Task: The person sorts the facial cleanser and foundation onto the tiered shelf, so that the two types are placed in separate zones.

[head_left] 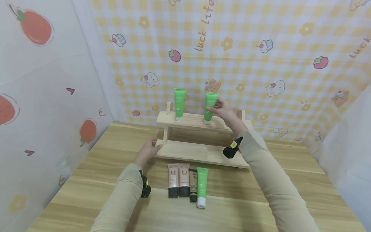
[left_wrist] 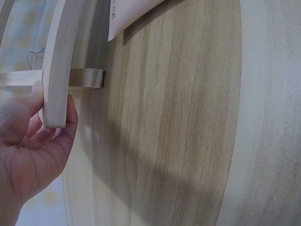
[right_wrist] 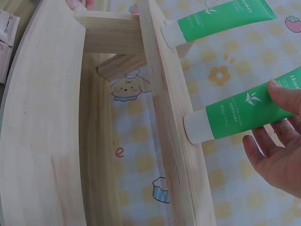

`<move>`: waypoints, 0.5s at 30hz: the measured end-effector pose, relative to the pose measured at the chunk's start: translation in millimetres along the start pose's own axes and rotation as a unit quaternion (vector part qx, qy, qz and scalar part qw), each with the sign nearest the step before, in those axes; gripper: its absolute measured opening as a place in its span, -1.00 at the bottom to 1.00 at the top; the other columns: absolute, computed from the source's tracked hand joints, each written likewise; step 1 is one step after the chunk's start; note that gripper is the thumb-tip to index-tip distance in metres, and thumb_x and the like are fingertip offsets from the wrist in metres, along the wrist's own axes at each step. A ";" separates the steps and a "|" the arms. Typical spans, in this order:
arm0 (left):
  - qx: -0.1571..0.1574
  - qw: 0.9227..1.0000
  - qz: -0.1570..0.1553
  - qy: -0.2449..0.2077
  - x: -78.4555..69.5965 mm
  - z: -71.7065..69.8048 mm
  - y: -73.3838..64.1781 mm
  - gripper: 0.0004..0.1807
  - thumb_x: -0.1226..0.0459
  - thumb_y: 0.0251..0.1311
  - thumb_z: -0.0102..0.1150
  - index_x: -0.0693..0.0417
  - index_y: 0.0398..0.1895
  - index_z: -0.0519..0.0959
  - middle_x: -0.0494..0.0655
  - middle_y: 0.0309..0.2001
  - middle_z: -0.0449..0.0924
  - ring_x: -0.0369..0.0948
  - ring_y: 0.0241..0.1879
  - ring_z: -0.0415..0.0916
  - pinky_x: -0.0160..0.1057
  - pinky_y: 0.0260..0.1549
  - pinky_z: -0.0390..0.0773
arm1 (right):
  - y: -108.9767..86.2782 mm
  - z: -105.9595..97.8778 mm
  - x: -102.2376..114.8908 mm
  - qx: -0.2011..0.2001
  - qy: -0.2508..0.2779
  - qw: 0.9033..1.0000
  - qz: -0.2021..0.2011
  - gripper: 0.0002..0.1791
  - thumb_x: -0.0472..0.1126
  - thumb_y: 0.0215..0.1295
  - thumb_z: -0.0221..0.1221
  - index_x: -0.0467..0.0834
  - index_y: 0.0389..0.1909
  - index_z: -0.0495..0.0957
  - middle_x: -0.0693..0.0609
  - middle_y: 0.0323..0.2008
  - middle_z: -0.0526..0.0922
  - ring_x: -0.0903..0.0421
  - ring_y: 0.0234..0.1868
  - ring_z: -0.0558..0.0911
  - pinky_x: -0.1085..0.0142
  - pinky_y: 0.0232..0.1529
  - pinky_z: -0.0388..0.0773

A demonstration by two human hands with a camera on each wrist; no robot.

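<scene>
My right hand (head_left: 224, 111) holds a green tube (right_wrist: 254, 107) between thumb and fingers. The tube stands upright, its white cap touching the upper tier of a two-tier wooden shelf (head_left: 197, 151). To its left on the same tier stands another green tube (head_left: 179, 103), cap down. At the shelf's left end my left hand (head_left: 148, 149) grips the lower board (left_wrist: 56, 70), thumb on one face and fingers curled round the other. In the right wrist view, part of the left hand shows at the top edge.
On the wood-grain table (head_left: 90, 180) before the shelf lie two pink BB tubes (head_left: 173, 177), a brown tube with a dark cap (head_left: 193, 185) and a green tube (head_left: 202, 185), side by side. A patterned cloth (head_left: 246, 64) hangs behind the shelf.
</scene>
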State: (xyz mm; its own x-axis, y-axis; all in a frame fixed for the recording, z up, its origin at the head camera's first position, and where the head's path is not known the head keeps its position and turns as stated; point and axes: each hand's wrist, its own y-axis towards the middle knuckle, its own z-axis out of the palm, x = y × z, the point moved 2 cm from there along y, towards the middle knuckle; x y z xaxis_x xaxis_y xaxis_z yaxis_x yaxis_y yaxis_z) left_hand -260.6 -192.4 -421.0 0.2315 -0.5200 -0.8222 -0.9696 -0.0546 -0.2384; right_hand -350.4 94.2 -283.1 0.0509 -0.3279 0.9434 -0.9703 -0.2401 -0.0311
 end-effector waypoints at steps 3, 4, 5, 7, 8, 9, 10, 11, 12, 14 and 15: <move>0.004 1.000 0.000 0.001 0.6 3.4 -0.1 -0.39 0.22 0.31 -0.07 0.32 0.33 0.04 0.40 0.24 0.20 0.19 0.16 0.33 0.04 0.16 0.37 | -4.0 -2.1 -2.3 -0.006 -0.012 1.000 0.005 -0.32 -0.23 0.24 0.12 -0.15 0.35 0.07 -0.15 0.32 0.26 -0.10 0.33 0.25 0.04 0.31 0.24; 0.004 1.000 -0.002 0.001 0.7 4.2 -0.3 -0.39 0.21 0.31 -0.06 0.31 0.33 0.04 0.40 0.24 0.20 0.19 0.16 0.33 0.04 0.16 0.37 | -5.5 -2.8 -3.1 -0.007 -0.014 1.000 0.006 -0.31 -0.22 0.24 0.13 -0.16 0.35 0.07 -0.15 0.32 0.25 -0.10 0.33 0.25 0.04 0.31 0.24; 0.005 1.000 -0.003 0.002 0.6 4.7 -0.5 -0.38 0.21 0.31 -0.06 0.31 0.33 0.04 0.40 0.24 0.20 0.18 0.16 0.32 0.05 0.17 0.37 | -6.9 -3.6 -4.0 -0.008 -0.016 1.000 0.008 -0.29 -0.22 0.23 0.13 -0.15 0.36 0.06 -0.16 0.32 0.25 -0.10 0.33 0.25 0.04 0.32 0.24; 0.006 1.000 -0.001 0.006 0.5 5.2 -0.7 -0.38 0.21 0.32 -0.08 0.31 0.34 0.03 0.40 0.25 0.19 0.19 0.17 0.31 0.05 0.17 0.36 | -9.6 -5.1 -6.0 -0.008 -0.014 1.000 0.011 -0.27 -0.21 0.22 0.14 -0.16 0.37 0.04 -0.17 0.33 0.23 -0.11 0.33 0.25 0.04 0.32 0.24; 0.007 1.000 -0.002 0.006 0.2 5.1 -0.9 -0.38 0.21 0.32 -0.08 0.31 0.34 0.03 0.41 0.25 0.18 0.19 0.17 0.30 0.06 0.18 0.35 | -11.2 -5.9 -6.9 -0.009 -0.011 1.000 0.012 -0.26 -0.21 0.22 0.15 -0.15 0.37 0.03 -0.18 0.33 0.22 -0.11 0.33 0.25 0.04 0.32 0.24; 0.007 1.000 -0.003 0.006 0.0 4.7 -1.0 -0.39 0.21 0.32 -0.09 0.30 0.34 0.02 0.41 0.26 0.17 0.19 0.19 0.29 0.07 0.19 0.33 | -12.6 -6.6 -7.9 -0.012 -0.007 1.000 0.013 -0.24 -0.20 0.21 0.16 -0.15 0.37 0.02 -0.18 0.34 0.21 -0.11 0.33 0.25 0.05 0.31 0.24; 0.007 1.000 -0.005 0.007 -0.4 4.1 -1.1 -0.39 0.21 0.32 -0.10 0.29 0.34 0.02 0.40 0.27 0.15 0.20 0.20 0.27 0.07 0.20 0.31 | -14.3 -7.4 -8.5 -0.015 -0.003 1.000 0.014 -0.24 -0.20 0.20 0.17 -0.14 0.37 0.03 -0.17 0.33 0.22 -0.10 0.33 0.25 0.06 0.31 0.25; 0.007 1.000 -0.004 0.006 -0.6 3.5 -0.8 -0.39 0.22 0.33 -0.11 0.31 0.34 0.01 0.41 0.27 0.14 0.20 0.21 0.26 0.07 0.21 0.30 | -16.1 -8.2 -9.2 -0.018 0.003 1.000 0.015 -0.24 -0.19 0.20 0.17 -0.14 0.37 0.03 -0.18 0.33 0.21 -0.10 0.33 0.26 0.06 0.30 0.26; 0.006 1.000 -0.007 0.007 -0.9 2.9 -0.6 -0.39 0.22 0.33 -0.11 0.30 0.34 0.01 0.41 0.28 0.14 0.20 0.22 0.24 0.08 0.23 0.28 | -17.8 -9.1 -9.7 -0.021 0.009 1.000 0.016 -0.24 -0.18 0.20 0.17 -0.14 0.37 0.03 -0.18 0.33 0.22 -0.10 0.32 0.27 0.07 0.29 0.28; 0.004 1.000 -0.009 0.005 -1.6 1.6 0.2 -0.39 0.22 0.33 -0.11 0.30 0.35 0.01 0.40 0.28 0.13 0.19 0.23 0.22 0.07 0.24 0.26 | -21.8 -11.1 -10.7 -0.035 0.017 0.999 0.023 -0.26 -0.16 0.20 0.17 -0.16 0.35 0.07 -0.20 0.31 0.24 -0.10 0.30 0.29 0.09 0.27 0.32; 0.003 1.000 -0.009 0.005 -1.9 1.2 0.5 -0.39 0.22 0.33 -0.11 0.30 0.35 0.01 0.40 0.28 0.13 0.19 0.23 0.22 0.07 0.24 0.26 | -24.3 -12.1 -10.9 -0.042 0.021 0.999 0.028 -0.28 -0.14 0.21 0.17 -0.18 0.34 0.09 -0.21 0.30 0.25 -0.10 0.29 0.30 0.10 0.26 0.34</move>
State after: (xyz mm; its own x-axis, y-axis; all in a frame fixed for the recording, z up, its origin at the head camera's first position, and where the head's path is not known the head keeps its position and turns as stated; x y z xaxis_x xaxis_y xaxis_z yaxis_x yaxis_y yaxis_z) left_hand -261.5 -190.4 -420.2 0.2475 -0.5271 -0.8130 -0.9649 -0.0579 -0.2561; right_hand -330.2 114.6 -288.6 -0.0123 -0.3004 0.9537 -0.9878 -0.1445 -0.0583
